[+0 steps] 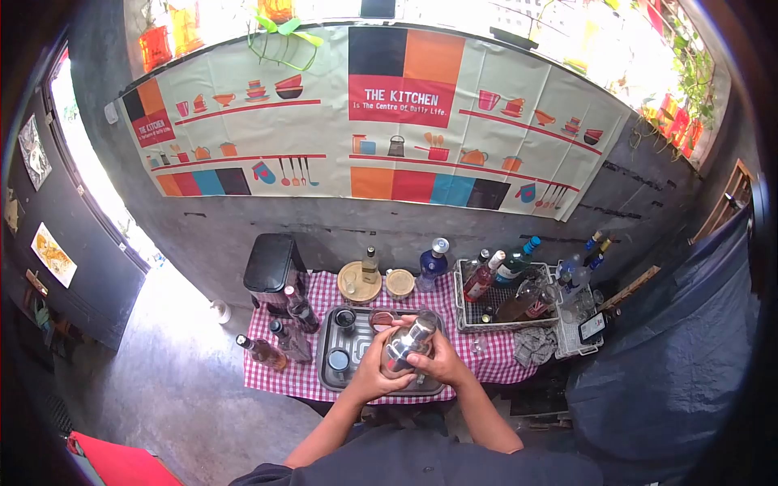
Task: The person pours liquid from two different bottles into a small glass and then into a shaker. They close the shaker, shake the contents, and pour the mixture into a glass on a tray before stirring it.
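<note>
The left hand (pixel 378 374) and right hand (pixel 440 361) clasp a shiny shaker (pixel 403 350), contents hidden, over the tray (pixel 362 382), which carries a dark cup (pixel 345 318). Rightward on the table (pixel 504 366), a wire basket (pixel 498 327) holds bottles, one reddish.

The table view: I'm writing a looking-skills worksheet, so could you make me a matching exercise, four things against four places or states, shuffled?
Things
1. Shiny container
2. Grey cloth
3. Green bottle with blue cap
4. Pale bottle

Places or states
A. Standing in the larger wire basket
B. On a round wooden board
C. Held by left hand and right hand
D. Crumpled on the checked tablecloth

Pairs: 1-C, 2-D, 3-A, 4-B
</note>
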The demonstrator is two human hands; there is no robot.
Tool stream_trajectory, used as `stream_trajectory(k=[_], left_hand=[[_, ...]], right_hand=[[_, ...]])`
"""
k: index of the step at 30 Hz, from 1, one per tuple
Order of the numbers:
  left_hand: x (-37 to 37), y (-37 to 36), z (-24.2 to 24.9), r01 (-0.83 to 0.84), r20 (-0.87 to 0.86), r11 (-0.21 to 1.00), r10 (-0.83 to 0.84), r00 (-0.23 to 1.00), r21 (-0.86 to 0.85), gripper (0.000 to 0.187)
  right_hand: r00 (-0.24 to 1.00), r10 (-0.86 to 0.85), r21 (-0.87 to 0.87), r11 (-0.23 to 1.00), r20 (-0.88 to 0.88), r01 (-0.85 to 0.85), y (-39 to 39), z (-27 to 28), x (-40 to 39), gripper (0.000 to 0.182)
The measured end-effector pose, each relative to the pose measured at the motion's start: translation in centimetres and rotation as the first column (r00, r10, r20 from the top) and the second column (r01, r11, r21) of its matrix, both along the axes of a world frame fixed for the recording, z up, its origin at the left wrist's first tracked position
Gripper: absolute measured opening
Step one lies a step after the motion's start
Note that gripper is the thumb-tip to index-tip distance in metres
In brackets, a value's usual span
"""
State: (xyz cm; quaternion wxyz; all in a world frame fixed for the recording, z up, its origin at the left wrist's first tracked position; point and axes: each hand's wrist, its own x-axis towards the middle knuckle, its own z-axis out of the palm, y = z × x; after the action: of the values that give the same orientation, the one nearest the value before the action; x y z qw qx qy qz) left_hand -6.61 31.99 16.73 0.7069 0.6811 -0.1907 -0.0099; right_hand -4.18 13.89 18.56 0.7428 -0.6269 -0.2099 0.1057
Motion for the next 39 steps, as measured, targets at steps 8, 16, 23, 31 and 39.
stream_trajectory(k=[8, 16, 23, 31, 39], left_hand=[[2.2, -0.2, 0.7, -0.006, 0.062, 1.000, 0.006, 0.998, -0.011, 0.092], [5.8, -0.4, 5.4, 0.079, 0.097, 0.995, -0.074, 0.993, -0.058, 0.089], [6.1, 0.0, 6.9, 0.086, 0.130, 0.994, -0.076, 0.989, -0.072, 0.086], [6.5, -0.1, 6.4, 0.095, 0.053, 0.969, -0.085, 0.995, -0.226, 0.097], [6.0, -1.0, 5.5, -0.037, 0.131, 0.986, 0.059, 0.990, -0.165, 0.092]], right_hand=[[0.996, -0.086, -0.129, 0.988, 0.033, 0.089, 0.0, 1.9, 1.3, 0.069], [0.992, -0.076, -0.127, 0.988, 0.103, 0.089, -0.6, 6.8, 4.2, 0.069], [0.997, -0.044, -0.174, 0.983, 0.065, 0.055, -0.8, 8.2, 4.7, 0.068], [0.993, -0.114, -0.135, 0.984, 0.025, 0.116, 0.2, 6.9, 5.1, 0.072], [0.970, -0.241, 0.100, 0.965, -0.017, 0.241, 2.4, 4.7, 4.7, 0.070]])
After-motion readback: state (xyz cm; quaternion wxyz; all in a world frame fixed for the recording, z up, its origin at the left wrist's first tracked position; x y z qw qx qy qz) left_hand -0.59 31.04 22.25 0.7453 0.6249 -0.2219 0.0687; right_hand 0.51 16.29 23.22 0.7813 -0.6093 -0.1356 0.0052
